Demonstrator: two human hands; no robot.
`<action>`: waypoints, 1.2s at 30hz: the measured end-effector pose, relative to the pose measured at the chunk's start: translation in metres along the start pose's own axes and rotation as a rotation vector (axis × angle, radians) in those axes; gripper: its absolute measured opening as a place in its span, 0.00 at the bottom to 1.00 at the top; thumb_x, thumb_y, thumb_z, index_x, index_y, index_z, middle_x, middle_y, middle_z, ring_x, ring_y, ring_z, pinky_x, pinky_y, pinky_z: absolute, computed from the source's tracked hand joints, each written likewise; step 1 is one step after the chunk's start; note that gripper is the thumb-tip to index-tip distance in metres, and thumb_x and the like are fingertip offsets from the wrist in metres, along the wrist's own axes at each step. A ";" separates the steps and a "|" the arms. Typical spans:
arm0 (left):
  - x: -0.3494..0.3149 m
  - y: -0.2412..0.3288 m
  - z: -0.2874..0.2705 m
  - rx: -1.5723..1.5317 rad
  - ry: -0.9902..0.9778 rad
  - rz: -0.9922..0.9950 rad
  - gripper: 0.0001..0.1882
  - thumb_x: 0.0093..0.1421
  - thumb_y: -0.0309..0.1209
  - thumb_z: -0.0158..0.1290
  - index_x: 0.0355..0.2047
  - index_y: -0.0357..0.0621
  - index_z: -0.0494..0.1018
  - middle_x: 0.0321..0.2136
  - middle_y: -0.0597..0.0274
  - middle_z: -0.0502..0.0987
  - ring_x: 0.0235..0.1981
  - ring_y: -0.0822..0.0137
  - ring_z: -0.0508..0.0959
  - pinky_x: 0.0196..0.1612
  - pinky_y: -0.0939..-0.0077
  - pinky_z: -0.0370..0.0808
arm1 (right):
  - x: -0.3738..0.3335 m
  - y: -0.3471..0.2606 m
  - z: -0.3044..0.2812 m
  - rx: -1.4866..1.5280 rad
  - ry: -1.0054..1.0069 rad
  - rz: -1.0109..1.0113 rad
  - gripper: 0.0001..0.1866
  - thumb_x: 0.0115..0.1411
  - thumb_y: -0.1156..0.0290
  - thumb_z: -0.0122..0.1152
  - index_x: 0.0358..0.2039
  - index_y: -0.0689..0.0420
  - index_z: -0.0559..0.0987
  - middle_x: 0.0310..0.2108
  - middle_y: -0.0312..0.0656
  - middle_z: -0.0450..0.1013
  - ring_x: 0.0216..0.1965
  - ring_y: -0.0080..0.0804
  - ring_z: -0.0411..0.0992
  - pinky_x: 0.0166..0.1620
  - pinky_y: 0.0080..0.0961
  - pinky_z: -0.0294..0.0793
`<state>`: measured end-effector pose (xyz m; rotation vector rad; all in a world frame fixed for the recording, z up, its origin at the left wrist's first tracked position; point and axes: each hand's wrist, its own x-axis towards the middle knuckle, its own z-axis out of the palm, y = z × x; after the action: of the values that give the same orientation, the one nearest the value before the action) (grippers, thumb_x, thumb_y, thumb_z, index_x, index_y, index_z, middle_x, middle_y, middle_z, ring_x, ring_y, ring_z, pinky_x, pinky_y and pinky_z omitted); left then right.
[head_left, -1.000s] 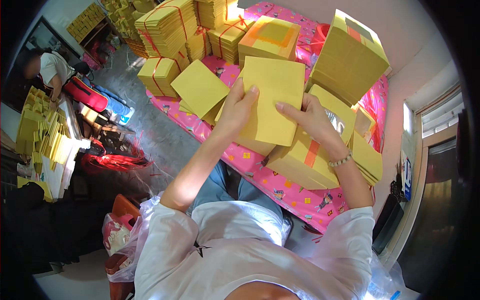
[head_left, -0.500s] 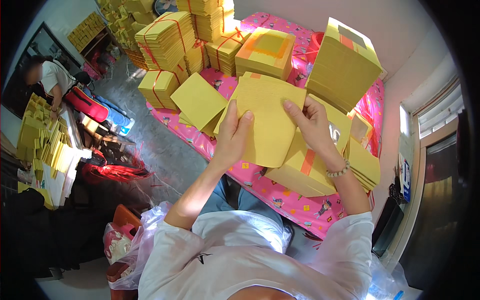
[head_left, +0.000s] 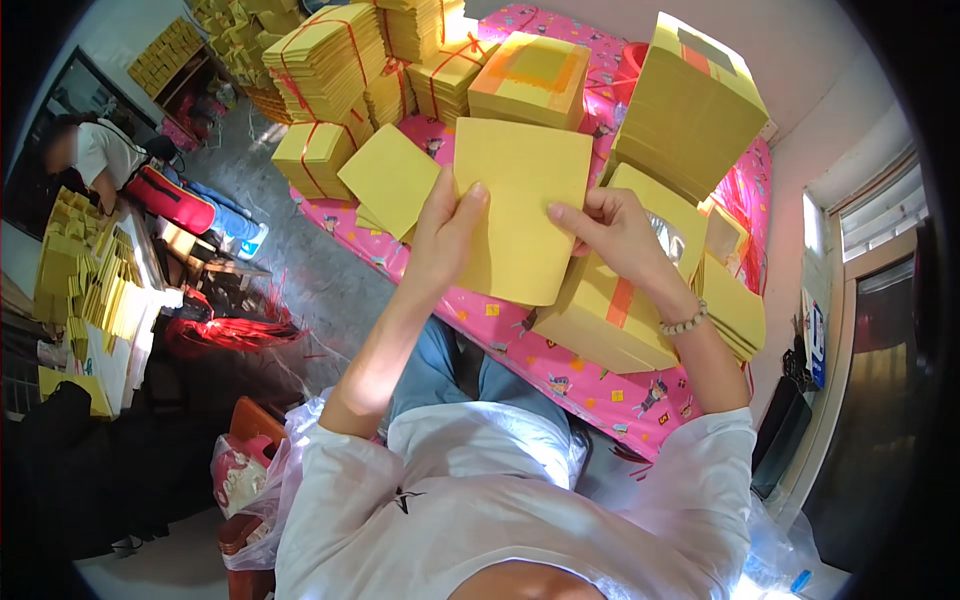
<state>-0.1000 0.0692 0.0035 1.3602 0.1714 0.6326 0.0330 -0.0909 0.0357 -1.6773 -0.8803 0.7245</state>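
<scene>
- Left hand [head_left: 447, 235] grips the left edge of a yellow paper sheet stack [head_left: 520, 220], thumb on top, fingers curled behind.
- Right hand [head_left: 615, 235] pinches the stack's right edge, index finger flat on the face; beaded bracelet [head_left: 686, 322] on that wrist.
- Stack is held up in front of the person, above the pink patterned cloth [head_left: 560, 370], roughly flat to the camera.
- Just below the right hand: a yellow bundle with an orange band [head_left: 610, 315], lying on the cloth.
- Left of the left hand: a loose yellow sheet pile [head_left: 392, 180], tilted, overlapping the cloth edge.
- Behind: a banded bundle with an orange square top [head_left: 530, 75]; a tall yellow block [head_left: 690, 110] on the right.
- Far left-top: several bundles tied with red string [head_left: 325, 60] stacked on the cloth and floor.
- Another person in a white shirt [head_left: 100, 150] bends at a table with yellow sheets [head_left: 90, 290], far left, well apart.
- Grey floor [head_left: 320, 280] between the cloth and that table.
</scene>
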 end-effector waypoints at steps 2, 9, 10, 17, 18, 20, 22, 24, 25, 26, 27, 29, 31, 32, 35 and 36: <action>0.009 -0.001 -0.005 -0.029 -0.032 -0.159 0.18 0.67 0.30 0.42 0.55 0.37 0.63 0.48 0.60 0.73 0.48 0.71 0.73 0.51 0.76 0.69 | 0.001 0.003 0.002 -0.010 0.014 0.017 0.19 0.59 0.56 0.61 0.32 0.62 0.81 0.24 0.33 0.76 0.21 0.14 0.71 0.27 0.13 0.72; 0.029 -0.003 -0.016 -0.032 -0.063 -0.431 0.18 0.66 0.32 0.44 0.54 0.36 0.64 0.46 0.58 0.75 0.46 0.68 0.75 0.49 0.72 0.73 | 0.011 -0.006 0.004 0.032 0.013 0.188 0.20 0.58 0.55 0.61 0.33 0.62 0.80 0.24 0.35 0.77 0.22 0.17 0.73 0.27 0.13 0.75; 0.031 -0.006 -0.017 -0.024 -0.063 -0.427 0.18 0.66 0.31 0.44 0.54 0.36 0.64 0.46 0.58 0.74 0.46 0.68 0.75 0.49 0.72 0.73 | 0.011 -0.008 0.004 0.038 -0.002 0.221 0.19 0.58 0.55 0.61 0.33 0.62 0.80 0.25 0.35 0.77 0.22 0.17 0.74 0.27 0.13 0.75; 0.037 -0.009 -0.014 -0.046 -0.061 -0.432 0.16 0.66 0.30 0.43 0.52 0.34 0.65 0.44 0.56 0.75 0.45 0.66 0.76 0.46 0.70 0.73 | 0.017 0.003 0.002 0.013 -0.034 0.209 0.17 0.58 0.56 0.62 0.33 0.60 0.79 0.25 0.35 0.77 0.23 0.17 0.75 0.27 0.13 0.76; 0.037 -0.010 -0.014 -0.055 -0.043 -0.421 0.16 0.66 0.30 0.43 0.51 0.33 0.66 0.44 0.54 0.75 0.44 0.66 0.76 0.45 0.70 0.73 | 0.016 0.002 0.003 0.019 -0.041 0.223 0.19 0.58 0.56 0.62 0.34 0.61 0.79 0.25 0.36 0.77 0.22 0.17 0.74 0.27 0.13 0.76; 0.038 -0.012 -0.017 -0.051 -0.046 -0.413 0.16 0.66 0.30 0.43 0.52 0.35 0.65 0.45 0.57 0.75 0.45 0.67 0.76 0.47 0.70 0.73 | 0.011 0.000 0.005 0.035 -0.054 0.247 0.21 0.58 0.55 0.62 0.34 0.63 0.79 0.24 0.37 0.77 0.21 0.18 0.74 0.27 0.13 0.75; 0.039 -0.013 -0.018 -0.041 -0.039 -0.404 0.17 0.66 0.30 0.44 0.53 0.37 0.65 0.46 0.58 0.75 0.46 0.67 0.76 0.48 0.71 0.73 | 0.011 0.006 0.004 0.018 -0.094 0.212 0.21 0.58 0.55 0.62 0.34 0.64 0.79 0.23 0.37 0.76 0.21 0.18 0.73 0.26 0.13 0.75; 0.037 -0.014 -0.017 -0.025 -0.023 -0.393 0.16 0.66 0.30 0.44 0.52 0.37 0.66 0.45 0.58 0.75 0.45 0.68 0.75 0.48 0.71 0.73 | 0.009 0.007 0.004 0.009 -0.105 0.192 0.21 0.58 0.55 0.62 0.33 0.64 0.78 0.23 0.37 0.76 0.21 0.18 0.73 0.26 0.13 0.75; 0.035 -0.012 -0.017 -0.017 -0.010 -0.366 0.16 0.66 0.31 0.44 0.52 0.37 0.66 0.45 0.58 0.75 0.45 0.68 0.75 0.48 0.72 0.73 | 0.010 0.006 0.006 0.012 -0.100 0.182 0.21 0.58 0.55 0.63 0.33 0.64 0.78 0.23 0.36 0.75 0.21 0.18 0.73 0.26 0.13 0.75; 0.032 -0.008 -0.015 -0.008 0.005 -0.340 0.16 0.66 0.31 0.44 0.51 0.37 0.66 0.45 0.59 0.75 0.45 0.69 0.75 0.48 0.72 0.73 | 0.010 0.005 0.007 0.016 -0.096 0.172 0.21 0.58 0.55 0.63 0.33 0.64 0.78 0.22 0.36 0.75 0.21 0.18 0.73 0.26 0.14 0.75; 0.030 -0.006 -0.014 0.001 0.020 -0.313 0.15 0.66 0.31 0.44 0.51 0.37 0.66 0.45 0.59 0.75 0.45 0.69 0.75 0.47 0.73 0.72 | 0.010 0.006 0.006 -0.002 -0.125 0.206 0.20 0.58 0.55 0.63 0.33 0.64 0.78 0.23 0.36 0.75 0.21 0.17 0.73 0.26 0.13 0.76; 0.029 -0.013 -0.020 -0.032 0.025 -0.209 0.15 0.66 0.31 0.44 0.51 0.37 0.66 0.44 0.59 0.75 0.45 0.70 0.75 0.48 0.74 0.72 | 0.010 0.005 0.005 -0.041 -0.188 0.268 0.20 0.58 0.56 0.63 0.35 0.63 0.78 0.25 0.36 0.76 0.23 0.17 0.74 0.27 0.12 0.76; 0.027 -0.014 -0.021 -0.034 0.060 -0.126 0.15 0.66 0.31 0.44 0.51 0.37 0.65 0.44 0.60 0.75 0.45 0.71 0.74 0.48 0.75 0.71 | 0.007 0.007 0.006 -0.059 -0.211 0.230 0.19 0.58 0.57 0.63 0.35 0.63 0.78 0.25 0.35 0.76 0.22 0.16 0.73 0.26 0.12 0.75; 0.022 -0.012 -0.016 -0.019 0.092 -0.095 0.15 0.66 0.31 0.44 0.51 0.37 0.65 0.45 0.60 0.74 0.46 0.71 0.74 0.48 0.76 0.71 | 0.006 0.006 0.008 -0.068 -0.224 0.211 0.19 0.58 0.57 0.63 0.34 0.63 0.78 0.24 0.35 0.75 0.22 0.15 0.72 0.26 0.12 0.75; 0.012 -0.014 -0.019 -0.013 0.190 -0.031 0.15 0.66 0.30 0.43 0.52 0.38 0.64 0.45 0.61 0.74 0.46 0.72 0.73 0.49 0.76 0.70 | 0.002 -0.002 0.016 0.000 -0.209 0.188 0.16 0.59 0.59 0.63 0.34 0.62 0.78 0.22 0.32 0.73 0.22 0.14 0.71 0.28 0.13 0.75; 0.008 -0.015 -0.021 -0.017 0.223 -0.015 0.15 0.66 0.29 0.43 0.52 0.38 0.64 0.46 0.61 0.74 0.47 0.73 0.73 0.49 0.77 0.70 | 0.002 -0.002 0.018 0.022 -0.201 0.183 0.16 0.59 0.60 0.63 0.34 0.62 0.78 0.22 0.31 0.73 0.23 0.14 0.71 0.28 0.14 0.75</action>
<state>-0.0982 0.0903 -0.0135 1.2695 0.3542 0.7710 0.0190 -0.0798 0.0329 -1.7012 -0.8608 1.0389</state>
